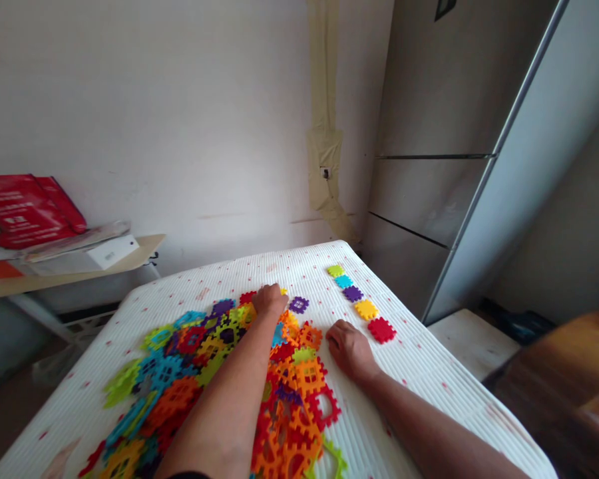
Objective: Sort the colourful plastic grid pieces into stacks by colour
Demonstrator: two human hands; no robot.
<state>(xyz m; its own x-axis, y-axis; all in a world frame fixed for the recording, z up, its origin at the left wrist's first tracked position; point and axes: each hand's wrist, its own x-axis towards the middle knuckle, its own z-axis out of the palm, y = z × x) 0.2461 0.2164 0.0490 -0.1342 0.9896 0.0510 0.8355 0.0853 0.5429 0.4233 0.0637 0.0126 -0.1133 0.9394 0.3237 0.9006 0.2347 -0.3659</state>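
A big heap of flat, notched plastic tiles (214, 372) in orange, red, blue, green and purple covers the white ribbed table top (429, 372). My left hand (269, 299) reaches over the heap to its far edge, fingers curled down on the tiles; what they hold is hidden. A loose purple tile (298, 305) lies just right of it. My right hand (348, 347) rests on the table beside the heap, fingers bent down, nothing visible in them. A row of single tiles runs at the far right: green (335, 271), blue (344, 281), purple (353, 293), yellow (366, 309), red (382, 330).
A low shelf (70, 266) at the left wall carries a red bag (24, 209) and a white box (112, 251). A grey refrigerator (429, 199) stands behind the table's right corner. The table's right edge drops to the floor (469, 339).
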